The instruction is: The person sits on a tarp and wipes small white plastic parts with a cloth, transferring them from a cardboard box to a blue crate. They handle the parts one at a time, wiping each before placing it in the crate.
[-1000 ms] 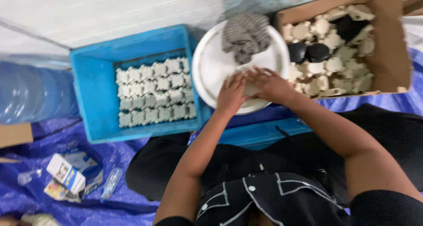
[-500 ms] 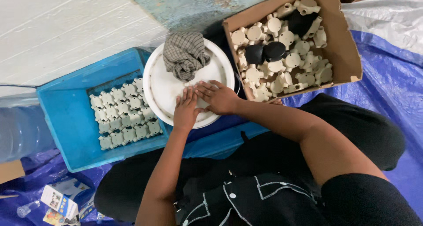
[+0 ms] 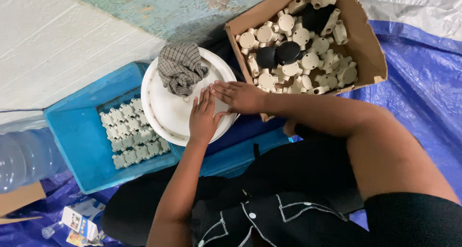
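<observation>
White round lid (image 3: 168, 113): laid flat over the blue crate (image 3: 77, 131). Left hand (image 3: 203, 117) pressed on its 4 o'clock rim, fingers flat, gripping nothing. Right hand (image 3: 238, 96) entered from 3 o'clock, flat likewise, fingertips overlapped with the left's. Checked cloth (image 3: 181, 66) at 12 o'clock. Carton of cream conduit boxes (image 3: 308, 42) beyond, 2 o'clock.

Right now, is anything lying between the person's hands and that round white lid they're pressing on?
Nothing visible. The left hand and right hand both lie flat on the white lid. The checked cloth sits on the lid's far side, just beyond the fingertips, not under them.
</observation>
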